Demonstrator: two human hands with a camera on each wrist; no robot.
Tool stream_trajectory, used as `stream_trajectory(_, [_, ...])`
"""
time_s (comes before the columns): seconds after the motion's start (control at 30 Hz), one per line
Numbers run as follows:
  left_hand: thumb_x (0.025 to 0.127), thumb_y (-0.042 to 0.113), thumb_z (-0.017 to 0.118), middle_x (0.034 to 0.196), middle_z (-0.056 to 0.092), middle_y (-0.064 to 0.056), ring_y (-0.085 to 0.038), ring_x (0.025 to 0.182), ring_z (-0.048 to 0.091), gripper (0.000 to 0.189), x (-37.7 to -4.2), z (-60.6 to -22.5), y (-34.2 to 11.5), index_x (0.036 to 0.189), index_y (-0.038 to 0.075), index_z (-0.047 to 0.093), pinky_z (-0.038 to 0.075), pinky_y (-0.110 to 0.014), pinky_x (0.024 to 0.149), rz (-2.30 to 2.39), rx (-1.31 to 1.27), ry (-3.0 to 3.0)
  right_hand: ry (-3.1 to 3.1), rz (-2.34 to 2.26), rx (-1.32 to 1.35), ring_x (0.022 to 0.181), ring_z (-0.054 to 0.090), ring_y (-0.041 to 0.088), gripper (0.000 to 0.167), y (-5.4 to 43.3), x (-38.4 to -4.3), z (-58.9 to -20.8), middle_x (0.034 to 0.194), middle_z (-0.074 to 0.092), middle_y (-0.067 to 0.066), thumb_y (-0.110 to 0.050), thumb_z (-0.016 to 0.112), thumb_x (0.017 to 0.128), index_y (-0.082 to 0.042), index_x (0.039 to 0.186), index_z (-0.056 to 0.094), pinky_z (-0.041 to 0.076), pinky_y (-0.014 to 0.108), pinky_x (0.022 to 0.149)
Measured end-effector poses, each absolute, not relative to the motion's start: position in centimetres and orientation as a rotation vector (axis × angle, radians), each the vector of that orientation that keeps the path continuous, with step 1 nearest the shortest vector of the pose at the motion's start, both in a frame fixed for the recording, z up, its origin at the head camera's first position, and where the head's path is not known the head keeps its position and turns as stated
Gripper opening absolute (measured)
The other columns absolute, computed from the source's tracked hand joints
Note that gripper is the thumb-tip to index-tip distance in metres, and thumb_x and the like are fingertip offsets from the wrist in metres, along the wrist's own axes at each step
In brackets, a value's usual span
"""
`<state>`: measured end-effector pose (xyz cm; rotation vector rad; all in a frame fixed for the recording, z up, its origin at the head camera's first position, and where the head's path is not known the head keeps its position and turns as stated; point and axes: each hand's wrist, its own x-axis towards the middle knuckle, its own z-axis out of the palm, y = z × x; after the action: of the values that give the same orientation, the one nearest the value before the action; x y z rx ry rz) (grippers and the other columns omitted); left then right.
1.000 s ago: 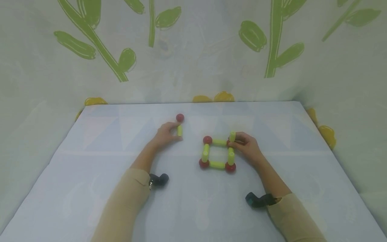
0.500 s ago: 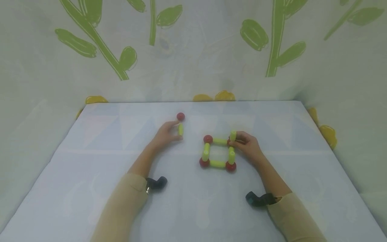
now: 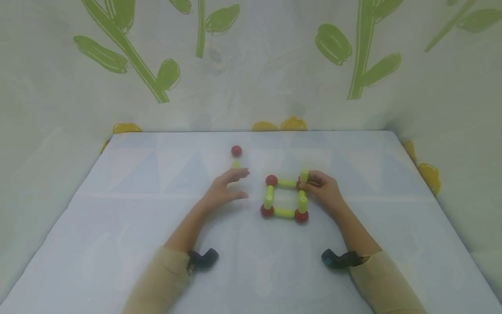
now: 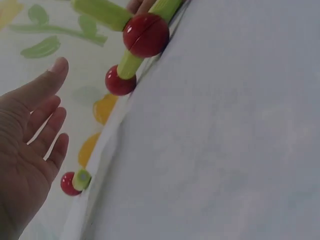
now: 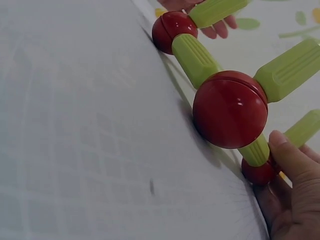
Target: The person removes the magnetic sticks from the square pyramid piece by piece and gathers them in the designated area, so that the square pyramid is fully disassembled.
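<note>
Square frame [image 3: 284,213] of green rods and red balls lies right of centre in the head view, on the white surface [image 3: 251,274]; lower left upright [image 3: 268,199], lower right upright [image 3: 303,203] and upper right upright [image 3: 304,175] rise from its corners; upper left ball [image 3: 271,180] carries none; right hand [image 3: 326,190], just right of the frame, has a narrow grip, pinching the upper right ball [image 5: 257,172]; left hand [image 3: 218,190], left of centre, has a wide grip, fingers extended, nothing held; loose rod [image 3: 235,164] shows just above those fingers, partly hidden; loose ball [image 3: 236,151] sits above it; cannot tell whether these two touch; painted wall [image 3: 259,78] fills the top of the frame.

Step in hand, judged: right hand steadies one corner while the left is free; next move, judged: calls for keeping that corner steady and narrowing the left grip squarely on whichever piece is wanted.
</note>
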<state>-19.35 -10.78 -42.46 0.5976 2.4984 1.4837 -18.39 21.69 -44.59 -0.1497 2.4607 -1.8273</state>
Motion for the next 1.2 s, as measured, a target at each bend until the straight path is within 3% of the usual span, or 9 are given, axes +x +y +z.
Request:
stream_trajectory(0.43, [0.078,0.016,0.077,0.128,0.059,0.003,-0.016,0.115,0.056,0.059,-17.2,-43.2,-6.7,0.132,0.016,0.055,0.046,-0.033,0.098,1.48,0.869,2.249,2.445,-1.857,-0.17,0.097,0.065,0.008,0.037,21.5,-18.6,-44.6,0.103,0.069,0.003,-0.024,0.074,0.081,-0.006,0.111,0.063,0.05,0.02,0.089])
stream_trajectory(0.67, [0.08,0.012,0.075,0.121,0.065,0.004,-0.01,0.116,0.057,0.034,-16.6,-44.1,-5.6,0.112,0.015,0.067,0.045,-0.026,0.097,1.44,0.96,2.304,2.464,-1.821,-0.176,0.098,0.065,0.009,0.036,21.5,-18.8,-44.7,0.108,0.068,0.008,-0.026,0.073,0.082,-0.008,0.112,0.063,0.049,0.021,0.09])
stream_trajectory(0.87, [0.078,0.008,0.075,0.113,0.069,0.001,-0.01,0.112,0.06,0.033,-16.3,-44.1,-5.5,0.11,0.011,0.069,0.046,-0.024,0.097,1.471,1.007,2.337,2.455,-1.835,-0.153,0.098,0.065,0.008,0.037,21.5,-18.7,-44.6,0.106,0.068,0.005,-0.026,0.074,0.082,-0.008,0.112,0.063,0.049,0.02,0.089])
stream_trajectory(1.2, [0.08,0.017,0.075,0.103,0.071,0.01,-0.007,0.103,0.062,0.023,-16.2,-43.7,-5.2,0.103,0.019,0.072,0.047,-0.031,0.095,1.475,0.775,2.367,2.461,-1.818,-0.147,0.1,0.064,0.009,0.038,21.5,-18.6,-44.5,0.108,0.067,0.006,-0.028,0.074,0.081,-0.009,0.112,0.063,0.049,0.023,0.092])
